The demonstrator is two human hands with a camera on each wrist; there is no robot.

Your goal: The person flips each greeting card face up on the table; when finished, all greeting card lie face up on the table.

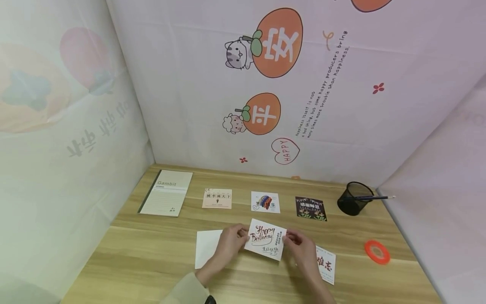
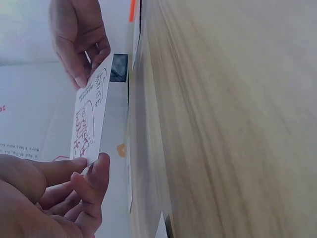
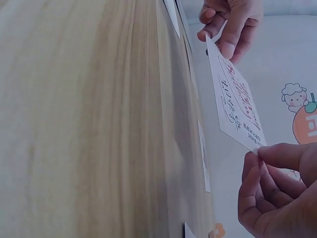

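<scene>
A white birthday card (image 1: 265, 239) with red "Happy Birthday!" lettering is held up above the wooden table, slightly tilted. My left hand (image 1: 230, 245) pinches its left edge between thumb and fingers. At the opposite edge, my right hand (image 1: 302, 252) pinches it the same way. Both wrist views show the card (image 2: 91, 109) raised off the tabletop, thumbs on the printed face. Beside the left hand lies a blank white card (image 1: 206, 247), partly covered by that hand. A card with red characters (image 1: 326, 264) lies partly behind my right hand and forearm.
Along the back lie a Gambit notebook (image 1: 167, 193), a pale pink card (image 1: 217, 199), a colourful white card (image 1: 265, 202) and a dark card (image 1: 311, 208). A black mesh pen holder (image 1: 351, 202) with pencils stands at back right, behind an orange-red tape roll (image 1: 377, 252). Printed fabric walls surround the table.
</scene>
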